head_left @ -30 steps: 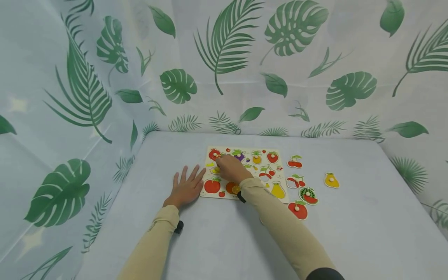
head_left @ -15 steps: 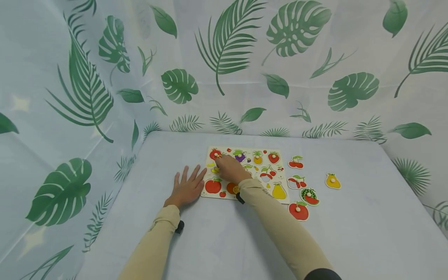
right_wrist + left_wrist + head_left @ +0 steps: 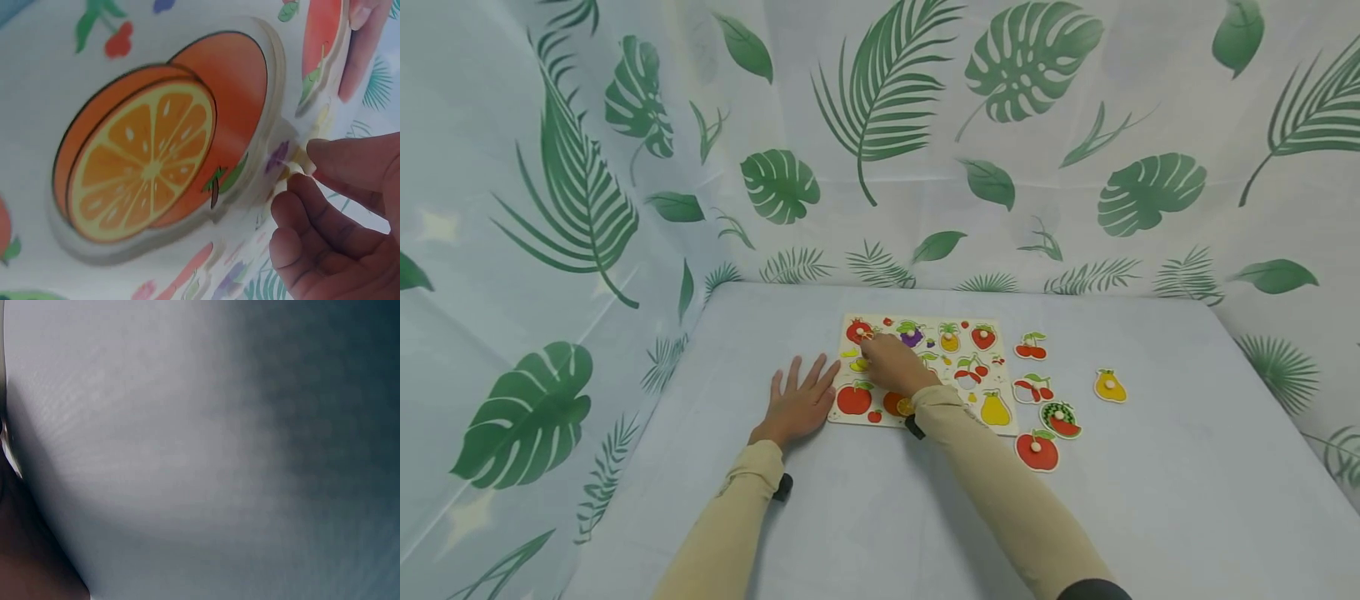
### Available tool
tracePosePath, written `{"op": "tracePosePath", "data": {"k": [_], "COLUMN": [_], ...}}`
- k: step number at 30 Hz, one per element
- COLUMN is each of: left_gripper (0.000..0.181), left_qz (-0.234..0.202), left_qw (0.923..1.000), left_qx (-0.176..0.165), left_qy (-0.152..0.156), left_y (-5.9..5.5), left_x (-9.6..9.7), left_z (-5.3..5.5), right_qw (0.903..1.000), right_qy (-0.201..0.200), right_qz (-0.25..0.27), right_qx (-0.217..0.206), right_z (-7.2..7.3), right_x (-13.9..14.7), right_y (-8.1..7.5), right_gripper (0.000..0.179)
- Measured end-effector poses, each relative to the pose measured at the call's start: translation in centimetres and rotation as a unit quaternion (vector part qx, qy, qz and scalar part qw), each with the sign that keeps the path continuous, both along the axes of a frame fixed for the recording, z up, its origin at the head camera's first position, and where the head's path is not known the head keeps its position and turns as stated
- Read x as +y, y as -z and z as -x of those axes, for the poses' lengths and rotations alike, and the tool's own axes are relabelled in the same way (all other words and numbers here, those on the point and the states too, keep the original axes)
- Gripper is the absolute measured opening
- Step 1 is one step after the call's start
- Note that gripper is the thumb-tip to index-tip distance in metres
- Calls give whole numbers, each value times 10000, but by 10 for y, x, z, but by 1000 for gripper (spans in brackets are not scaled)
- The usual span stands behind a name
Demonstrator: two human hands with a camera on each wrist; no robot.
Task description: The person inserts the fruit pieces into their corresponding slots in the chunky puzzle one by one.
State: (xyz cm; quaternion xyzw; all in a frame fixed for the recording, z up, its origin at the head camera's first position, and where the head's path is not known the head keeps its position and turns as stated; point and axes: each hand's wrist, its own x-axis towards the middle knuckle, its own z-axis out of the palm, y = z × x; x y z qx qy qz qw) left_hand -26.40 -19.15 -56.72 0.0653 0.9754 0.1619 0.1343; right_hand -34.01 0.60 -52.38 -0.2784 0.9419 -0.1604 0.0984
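A white fruit puzzle board (image 3: 837, 415) lies on the table. My right hand (image 3: 895, 365) is over its left part, beside a yellow piece (image 3: 857, 365) that it partly hides. In the right wrist view, the thumb and index finger of the right hand (image 3: 350, 231) pinch what looks like a small pale knob; the piece beneath is mostly hidden. An orange piece (image 3: 231, 94) sits close by on the board. My left hand (image 3: 797, 404) rests flat with spread fingers, its fingertips at the board's left edge. Only a dark sliver of the left hand (image 3: 31, 550) shows in the left wrist view.
Right of the board lie loose knobbed pieces: cherries (image 3: 1032, 352), another red fruit piece (image 3: 1024, 392), a watermelon (image 3: 1063, 422), a round red fruit (image 3: 1047, 460) and a yellow pear (image 3: 1108, 392). A leaf-print curtain (image 3: 910, 183) stands behind the pale table (image 3: 1150, 500).
The head view sways slightly. Both hands stay in nearly the same places, the right one still at the yellow piece.
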Motion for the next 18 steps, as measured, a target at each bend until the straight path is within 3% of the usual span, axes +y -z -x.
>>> {"op": "tracePosePath", "data": {"k": [6, 18], "left_gripper": [62, 63], "left_qz": [32, -21], "left_qw": [10000, 9999], "left_qx": [55, 85], "left_qy": [6, -124], "left_y": [1, 5], "left_x": [2, 3], "left_z": [0, -2], "right_qw": [9996, 9980], "right_qy": [-16, -192], "right_qz": [254, 575], "right_qx": [-136, 197], "right_z": [-8, -13], "right_x": [12, 49], "right_y": [-6, -11], "right_gripper": [27, 24]}}
